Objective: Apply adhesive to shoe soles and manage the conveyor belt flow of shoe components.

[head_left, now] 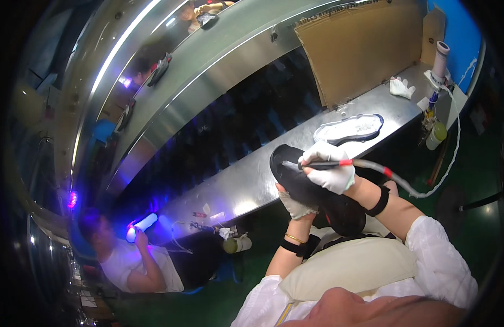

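Observation:
My left hand [296, 207], in a white glove with fingertips bare, grips a black shoe [333, 201] from beneath its left side. The shoe lies tilted above my lap, one end toward the bench. In my right hand [333, 173], also gloved, is a slim dark brush [322, 164] with a red band, fed by a clear hose [401, 182]. Its pale tip touches or nearly touches the shoe's far end, where a greyish streak shows. Beyond my right hand, a shoe sole [350, 128] with a white inside and dark rim lies on the metal bench.
On the metal bench [246, 188] are a loose white glove [401, 87] and a pink cylinder [441, 57]. A cardboard sheet [366, 54] stands behind. The hose hangs at right. A co-worker [137, 261] sits left holding a glowing lamp [143, 226]. Shoes lie on the far conveyor [219, 49].

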`<state>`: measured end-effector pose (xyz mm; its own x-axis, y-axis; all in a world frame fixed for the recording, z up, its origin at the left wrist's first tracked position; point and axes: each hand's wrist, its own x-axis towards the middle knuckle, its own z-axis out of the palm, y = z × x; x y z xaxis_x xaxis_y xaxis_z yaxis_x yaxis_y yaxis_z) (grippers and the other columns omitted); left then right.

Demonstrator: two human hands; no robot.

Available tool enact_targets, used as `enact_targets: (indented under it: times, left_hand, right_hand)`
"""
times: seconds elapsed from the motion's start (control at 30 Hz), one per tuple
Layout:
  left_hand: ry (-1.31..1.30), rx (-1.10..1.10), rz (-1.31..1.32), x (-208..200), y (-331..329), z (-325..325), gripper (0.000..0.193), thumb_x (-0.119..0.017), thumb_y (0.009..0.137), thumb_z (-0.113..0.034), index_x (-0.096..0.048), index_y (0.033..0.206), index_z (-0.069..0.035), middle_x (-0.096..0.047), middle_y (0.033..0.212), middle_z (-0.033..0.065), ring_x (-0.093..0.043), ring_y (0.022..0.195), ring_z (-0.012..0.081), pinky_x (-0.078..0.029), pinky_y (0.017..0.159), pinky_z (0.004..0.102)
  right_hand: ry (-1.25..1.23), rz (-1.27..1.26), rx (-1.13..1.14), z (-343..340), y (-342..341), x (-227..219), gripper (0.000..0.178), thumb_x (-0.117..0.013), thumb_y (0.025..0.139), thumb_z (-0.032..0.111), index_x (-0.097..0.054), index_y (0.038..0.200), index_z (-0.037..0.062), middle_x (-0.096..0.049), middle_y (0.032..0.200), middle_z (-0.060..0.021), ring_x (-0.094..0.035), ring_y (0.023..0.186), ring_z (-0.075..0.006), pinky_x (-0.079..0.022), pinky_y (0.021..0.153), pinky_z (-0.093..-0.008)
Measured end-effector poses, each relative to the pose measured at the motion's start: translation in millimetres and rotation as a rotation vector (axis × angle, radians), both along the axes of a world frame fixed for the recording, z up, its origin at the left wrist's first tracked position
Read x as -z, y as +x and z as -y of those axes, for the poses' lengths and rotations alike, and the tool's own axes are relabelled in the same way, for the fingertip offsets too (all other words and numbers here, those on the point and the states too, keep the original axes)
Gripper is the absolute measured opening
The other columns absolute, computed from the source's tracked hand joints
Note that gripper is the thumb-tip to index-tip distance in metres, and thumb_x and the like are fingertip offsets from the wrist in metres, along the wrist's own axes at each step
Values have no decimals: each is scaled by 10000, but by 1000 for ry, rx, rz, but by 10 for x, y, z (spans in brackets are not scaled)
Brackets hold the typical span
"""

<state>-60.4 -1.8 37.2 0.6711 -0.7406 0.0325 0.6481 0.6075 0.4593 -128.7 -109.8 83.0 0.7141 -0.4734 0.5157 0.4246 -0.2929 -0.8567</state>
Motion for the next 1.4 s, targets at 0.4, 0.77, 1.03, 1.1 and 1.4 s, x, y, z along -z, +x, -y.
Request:
enact_targets:
  times: [0.4, 0.77, 1.03, 1.1, 1.4]
  left_hand:
    - [52, 124, 23, -14, 337, -42, 668, -430, 837, -648, -520, 1181, -82, -588, 1075, 109, -576, 970, 238, -473, 872, 391]
    - [187, -9, 14, -135, 550, -47, 745, -435, 824, -647, -430, 1318, -90, -482, 1300, 154, -488, 1159, 345, -392, 993, 479]
    - [165, 153, -81, -140, 589, -134, 762, -471, 819, -630, -422, 1326, -63, -454, 1333, 166, -463, 1189, 345, -376, 1006, 486]
    - [185, 159, -69, -127, 583, -109, 781, -471, 812, -640, -411, 1335, -62, -449, 1335, 172, -459, 1194, 350, -374, 1009, 490]
    - [268, 216, 86, 295, 363, -516, 977, -432, 714, -788, -340, 1375, -75, -446, 1332, 156, -469, 1188, 327, -385, 1011, 466]
  right_hand:
    - [-387, 113, 54, -10, 67, -121, 179, -678, 668, 26, -616, 830, 68, -610, 808, -83, -616, 748, -256, -499, 689, -315]
    - [-406, 93, 23, -61, 34, -20, 188, -682, 651, 37, -615, 817, 96, -610, 798, -65, -613, 725, -262, -492, 672, -313]
    - [79, -105, -87, -109, -108, 138, 99, -667, 705, 7, -613, 781, 39, -633, 791, -67, -620, 729, -180, -480, 681, -288]
    - [-150, -25, -40, -126, -129, 83, 106, -663, 702, -7, -611, 783, 39, -629, 783, -72, -619, 726, -180, -482, 681, -276]
    - [640, -207, -186, -161, -360, 490, 104, -620, 788, -40, -579, 869, 11, -635, 890, -59, -589, 781, -91, -488, 741, -247]
